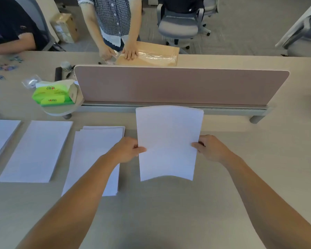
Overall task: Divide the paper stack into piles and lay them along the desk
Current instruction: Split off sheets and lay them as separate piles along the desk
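The bare desk (169, 212) nearest the camera carries only the two forearms, and the left one crosses over the near right corner of the rightmost laid pile (93, 155). That pile is already fanned at its far edge, so a dragging arm could well skew it further. Beyond, the left hand (127, 150) and right hand (212, 149) are well apart. Each pinches one long side edge of a sheaf of paper (168, 141), thumb on top and fingers underneath. The sheaf seems to be held just off the desk, right of the laid row, and its near edge arches upward in the middle. With the grip at the edges only, the bowed middle is unsupported, so I judge that inner sheets could slide out or splay as it is lowered. It might also land askew or overlap the pile beside it. Its long axis runs near to far, short edges nearest and farthest, roughly matching the middle pile (36, 151) and the leftmost pile (0, 133). Its far edge reaches visually to the foot of the divider panel (178, 85), and pushed farther it could catch there. A green tissue pack (54, 95) sits farther left.
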{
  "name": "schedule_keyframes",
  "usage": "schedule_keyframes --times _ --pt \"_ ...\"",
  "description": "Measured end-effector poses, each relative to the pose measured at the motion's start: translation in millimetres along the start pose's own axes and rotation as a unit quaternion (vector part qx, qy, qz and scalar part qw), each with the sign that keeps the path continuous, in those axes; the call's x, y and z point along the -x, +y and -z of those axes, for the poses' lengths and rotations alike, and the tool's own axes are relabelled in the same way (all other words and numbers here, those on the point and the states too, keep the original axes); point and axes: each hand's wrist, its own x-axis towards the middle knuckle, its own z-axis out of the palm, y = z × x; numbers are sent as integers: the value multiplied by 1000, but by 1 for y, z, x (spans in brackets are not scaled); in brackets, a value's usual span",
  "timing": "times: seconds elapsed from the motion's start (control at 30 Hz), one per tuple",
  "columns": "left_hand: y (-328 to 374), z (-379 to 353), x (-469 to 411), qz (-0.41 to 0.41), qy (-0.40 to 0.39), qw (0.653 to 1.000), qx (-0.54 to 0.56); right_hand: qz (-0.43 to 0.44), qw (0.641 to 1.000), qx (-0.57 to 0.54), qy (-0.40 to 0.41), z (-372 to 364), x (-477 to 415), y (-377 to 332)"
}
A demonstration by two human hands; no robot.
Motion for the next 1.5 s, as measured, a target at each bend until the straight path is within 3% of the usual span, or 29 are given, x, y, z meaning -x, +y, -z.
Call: schedule_keyframes --times 0.27,0.47,0.77,0.87,1.0,1.13,1.27,1.37,1.5 --pt "-18 -15 -54 49 -141 989 -9 -85 988 -16 -130 -14 -56 18" --pt "-28 -42 -101 81 -173 982 10 -131 972 -9 -194 -38 -97 40" --pt "-45 -50 -138 127 -218 964 -77 -186 949 10 -255 -69 -134 52" --pt "-50 -48 -133 135 -197 970 -55 -197 953 -9 -229 -72 -134 50" --pt "-47 -51 -114 149 -163 974 -49 -225 966 -17 -129 -73 -124 43" --pt "-33 -72 -76 176 -39 983 -20 -268 959 -60 -70 -93 -84 38" --pt "-28 -110 -24 210 10 972 109 -296 953 -54 -42 -142 -37 46" --pt "-26 -121 -9 210 68 949 226 -288 947 -141 7 -158 -21 40" --pt "-21 -120 -16 213 92 935 269 -271 932 -239 39 -154 -16 25"
